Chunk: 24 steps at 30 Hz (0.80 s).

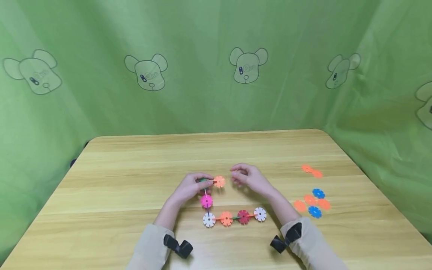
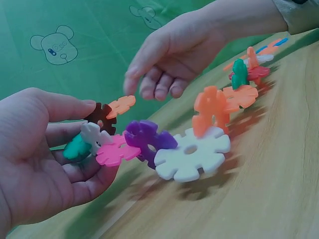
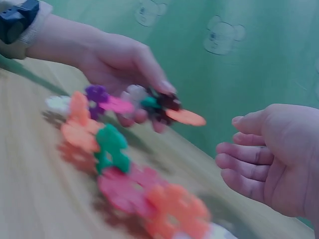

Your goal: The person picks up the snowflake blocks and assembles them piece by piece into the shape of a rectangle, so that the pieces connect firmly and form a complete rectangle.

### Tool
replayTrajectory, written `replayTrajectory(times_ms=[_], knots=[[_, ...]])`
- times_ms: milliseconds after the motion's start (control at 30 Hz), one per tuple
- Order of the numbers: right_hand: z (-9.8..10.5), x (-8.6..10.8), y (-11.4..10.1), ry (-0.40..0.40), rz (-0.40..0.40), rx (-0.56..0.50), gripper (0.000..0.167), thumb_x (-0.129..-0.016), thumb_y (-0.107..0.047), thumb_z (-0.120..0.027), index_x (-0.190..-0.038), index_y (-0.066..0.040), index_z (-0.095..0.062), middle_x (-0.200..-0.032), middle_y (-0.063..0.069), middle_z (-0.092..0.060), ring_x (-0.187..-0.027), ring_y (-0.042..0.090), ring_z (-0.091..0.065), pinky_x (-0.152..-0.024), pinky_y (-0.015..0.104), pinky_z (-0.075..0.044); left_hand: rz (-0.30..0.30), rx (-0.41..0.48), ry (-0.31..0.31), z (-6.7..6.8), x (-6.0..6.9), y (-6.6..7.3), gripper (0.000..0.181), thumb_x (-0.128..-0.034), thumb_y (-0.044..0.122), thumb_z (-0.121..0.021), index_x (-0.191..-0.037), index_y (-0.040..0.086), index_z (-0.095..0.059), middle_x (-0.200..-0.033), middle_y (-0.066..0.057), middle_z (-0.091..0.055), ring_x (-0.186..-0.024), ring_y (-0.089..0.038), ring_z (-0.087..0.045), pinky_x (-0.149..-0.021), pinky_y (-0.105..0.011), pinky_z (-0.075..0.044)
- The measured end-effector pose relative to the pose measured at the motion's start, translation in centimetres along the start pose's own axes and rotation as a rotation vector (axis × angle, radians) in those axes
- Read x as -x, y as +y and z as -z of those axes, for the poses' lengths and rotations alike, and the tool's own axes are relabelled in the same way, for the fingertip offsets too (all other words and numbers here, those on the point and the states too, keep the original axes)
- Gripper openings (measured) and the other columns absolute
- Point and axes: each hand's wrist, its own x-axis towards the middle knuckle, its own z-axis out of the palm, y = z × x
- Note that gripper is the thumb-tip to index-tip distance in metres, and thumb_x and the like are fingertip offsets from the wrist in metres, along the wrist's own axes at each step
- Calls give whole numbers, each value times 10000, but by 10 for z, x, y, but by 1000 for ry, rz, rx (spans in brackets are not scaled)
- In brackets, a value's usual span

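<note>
A chain of plastic snowflake discs joined at their slots bends in an L in the head view. My left hand point(image 1: 193, 186) pinches its upper end, thumb on a brown disc point(image 2: 102, 117), with a green disc point(image 2: 77, 148) by the fingers. From that brown disc an orange disc point(image 1: 219, 182) sticks out to the right. Pink point(image 1: 207, 201), purple point(image 2: 149, 142) and white point(image 1: 209, 219) discs run down to the corner. Orange point(image 1: 226, 218), green point(image 3: 111, 148), dark red point(image 1: 243, 216) and white point(image 1: 260, 214) ones continue rightward. My right hand point(image 1: 248, 178) hovers right of the orange end, holding nothing, fingers loosely bent.
Loose discs lie on the wooden table point(image 1: 135, 161) at the right: an orange pair point(image 1: 312, 171), and below it several orange ones point(image 1: 300, 206) with blue discs point(image 1: 315, 212). A green curtain point(image 1: 202, 105) hangs behind the table and along its sides.
</note>
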Motion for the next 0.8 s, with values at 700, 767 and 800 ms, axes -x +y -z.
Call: replayTrajectory(times_ms=[700, 767, 800], knots=[[141, 80, 63, 445, -141, 174, 536, -936, -257, -556, -1290, 122, -420, -964, -32, -593, -812, 30, -578, -700, 196, -497, 34, -18, 21, 0, -8, -15, 318, -892, 107, -592, -1152, -76, -574, -1010, -225, -595, -634, -149, -532, -589, -299, -487], [154, 86, 69, 480, -169, 192, 567, -931, -281, -561, -1303, 118, -408, -910, -138, -550, -792, 1, -566, -685, 175, -490, 39, -18, 14, 0, -3, -7, 316, -898, 93, -579, -1156, -89, -564, -1028, -243, -585, -652, -154, -538, -605, -307, -492], [160, 88, 73, 494, -183, 202, 583, -928, -296, -563, -1308, 116, -404, -902, -148, -542, -778, -11, -559, -676, 167, -486, 41, -16, 10, -1, 0, -3, 316, -900, 88, -572, -1158, -95, -559, -1039, -249, -581, -662, -154, -546, -611, -305, -493]])
